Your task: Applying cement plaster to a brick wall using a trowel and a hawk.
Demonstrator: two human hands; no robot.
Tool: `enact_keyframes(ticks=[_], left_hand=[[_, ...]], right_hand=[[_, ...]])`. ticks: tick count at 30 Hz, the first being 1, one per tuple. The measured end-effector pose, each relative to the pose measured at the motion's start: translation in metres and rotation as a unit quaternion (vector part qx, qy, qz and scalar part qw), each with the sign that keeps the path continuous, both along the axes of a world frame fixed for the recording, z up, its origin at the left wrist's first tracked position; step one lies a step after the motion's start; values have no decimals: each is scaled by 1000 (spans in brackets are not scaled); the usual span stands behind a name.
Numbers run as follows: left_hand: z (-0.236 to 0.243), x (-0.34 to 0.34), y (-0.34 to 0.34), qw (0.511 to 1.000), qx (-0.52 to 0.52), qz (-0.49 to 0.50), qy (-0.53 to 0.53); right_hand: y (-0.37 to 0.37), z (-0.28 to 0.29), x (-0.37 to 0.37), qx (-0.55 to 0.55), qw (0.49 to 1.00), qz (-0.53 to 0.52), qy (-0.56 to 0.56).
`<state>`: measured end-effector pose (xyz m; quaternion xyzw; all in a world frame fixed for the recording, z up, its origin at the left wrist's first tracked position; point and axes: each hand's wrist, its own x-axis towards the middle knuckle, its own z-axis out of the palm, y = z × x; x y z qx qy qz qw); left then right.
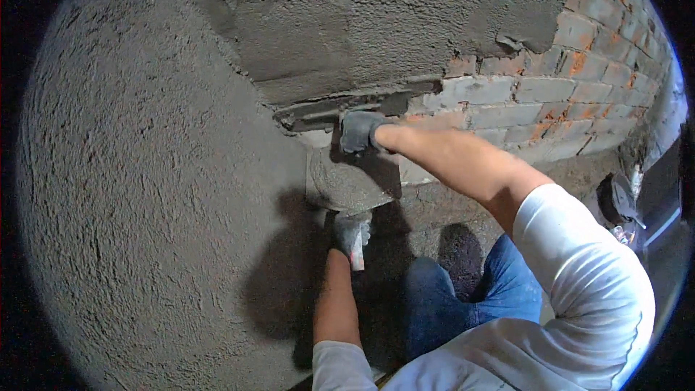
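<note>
My right hand [360, 132], in a dark glove, is closed round what looks like a plastering trowel; its long dark blade [311, 114] lies against the wall at the lower edge of the wet plaster. Just below, my left hand [352, 233], also gloved, grips a hawk [313, 182] from its near side. A smear of wet grey mortar [349, 182] lies on the hawk's flat top. A pale strip with red marks [357, 255] shows at my left hand, probably part of the handle. Both grips are partly hidden by the gloves.
Rough grey plaster covers the left wall [159, 159] and the upper part of the wall ahead [311, 29]. Bare brickwork [543, 94] with orange patches runs to the right. A dark bucket-like object [617, 199] stands at far right, beside some pale sheeting [662, 130].
</note>
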<state>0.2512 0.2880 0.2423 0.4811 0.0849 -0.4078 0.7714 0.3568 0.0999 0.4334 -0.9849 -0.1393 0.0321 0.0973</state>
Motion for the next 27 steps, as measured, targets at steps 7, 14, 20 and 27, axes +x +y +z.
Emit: enact_keyframes(ticks=[7,14,20,27], left_hand=[[43,-12,6,990,112,1,-87],[64,-26,-16,987,128,-18,-98],[37,-14,13,999,45,-11,-13],[49,-35,-16,993,77,15,-93]], right_hand=[[20,78,17,-120,989,82,19],[-12,201,3,-221,887,398,-77],[-12,282,-84,-230,910,206,-278],[-52,111,-178,17,978,-84,-189]])
